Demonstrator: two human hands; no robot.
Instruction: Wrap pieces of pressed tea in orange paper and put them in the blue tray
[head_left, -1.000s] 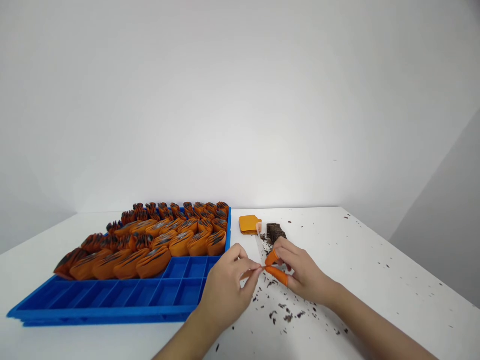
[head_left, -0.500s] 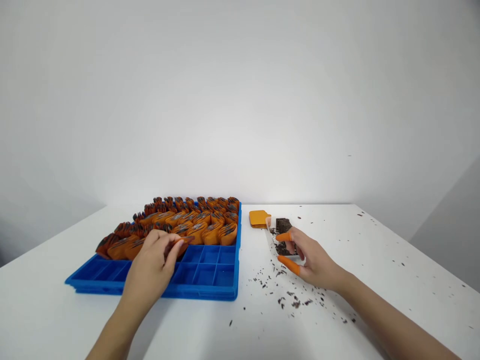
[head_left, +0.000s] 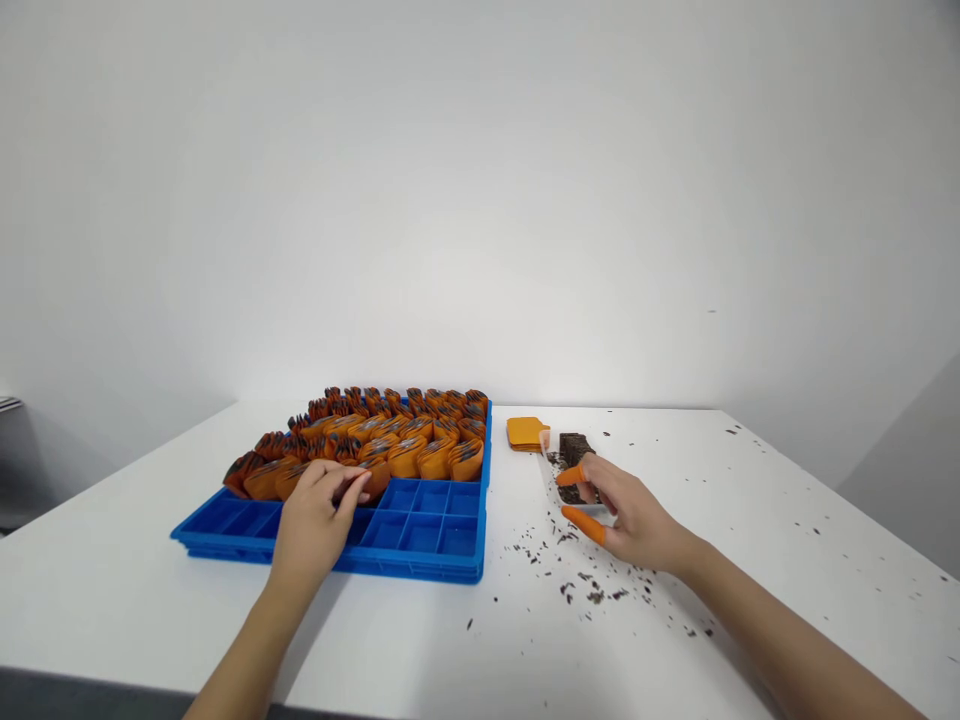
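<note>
A blue compartment tray (head_left: 420, 560) sits on the white table (head_left: 112, 610), its far rows filled with orange folded pieces (head_left: 390, 445) streaked with dark matter. My left hand (head_left: 319, 520) rests over the tray's near middle, fingers closed on one orange piece (head_left: 373, 480) at a compartment. My right hand (head_left: 626, 515), with orange finger cots on thumb and forefinger, lies to the right of the tray. It touches a clear strip (head_left: 559, 480) that carries dark crumbs, its fingers curled around the strip's near end.
A small stack of flat orange sheets (head_left: 525, 432) and a dark brown block (head_left: 576, 446) lie beyond my right hand. Dark crumbs (head_left: 592, 590) are scattered over the table's right half. The table's near edge runs along the bottom left.
My left hand carried an orange piece from beside my right hand leftward to the tray. My right hand moved slightly away to the clear strip. The view shifted left.
</note>
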